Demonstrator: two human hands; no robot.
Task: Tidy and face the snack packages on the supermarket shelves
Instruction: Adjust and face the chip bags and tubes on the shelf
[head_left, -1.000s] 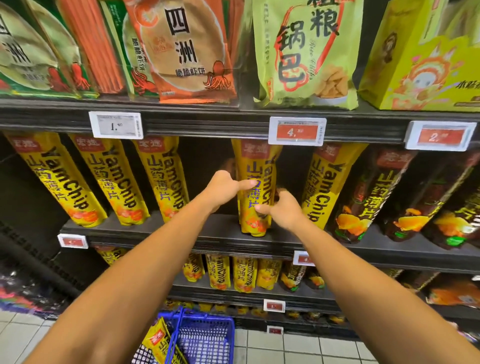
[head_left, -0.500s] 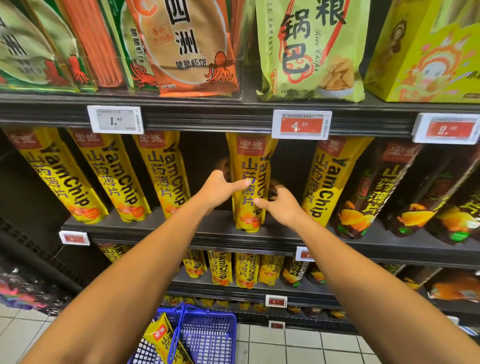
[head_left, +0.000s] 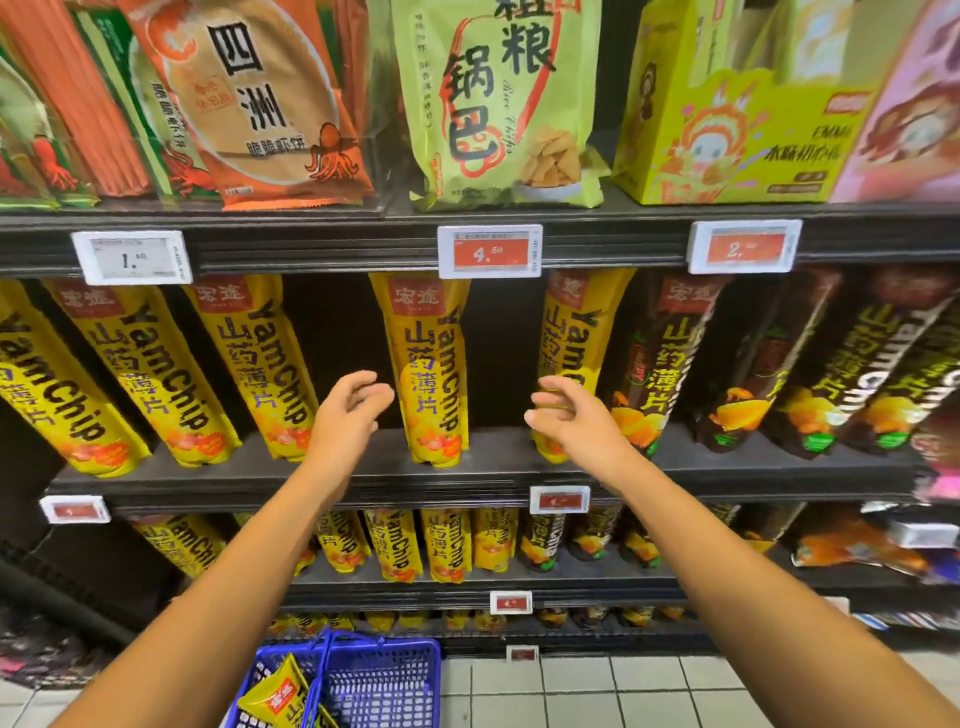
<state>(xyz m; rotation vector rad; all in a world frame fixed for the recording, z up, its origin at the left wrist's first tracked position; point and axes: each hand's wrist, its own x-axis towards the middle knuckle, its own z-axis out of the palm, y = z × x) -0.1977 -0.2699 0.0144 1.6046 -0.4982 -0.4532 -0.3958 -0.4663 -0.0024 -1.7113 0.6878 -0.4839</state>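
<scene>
Both hands are raised in front of the middle shelf (head_left: 363, 475), w/ nothing gripped. Left hand (head_left: 347, 413): fingers loosely curled, spread apart, just left of the centre Yam Chip pack (head_left: 428, 364), not touching it. Right hand (head_left: 574, 421): fingers likewise loose and unclenched, to the right of that pack and in front of the next yellow pack (head_left: 576, 332), overlapping its lower half; contact w/ it cannot be confirmed from this angle. Centre Yam Chip pack stands upright on the middle shelf, label facing forward, base at the front edge, directly below the red 4.50 price tag (head_left: 489, 251). Gaps show on both sides of it. To the left, three more yellow packs (head_left: 156, 379) lean w/ tops tilted left. To the right, dark-coloured packs (head_left: 670, 364) lean w/ tops tilted right; far-right ones are blurred, approx. same product. Top shelf holds an orange bag (head_left: 260, 104) and a green rice-chip bag (head_left: 498, 104). On the floor, a blue basket (head_left: 384, 686) holds at least one yellow pack.
</scene>
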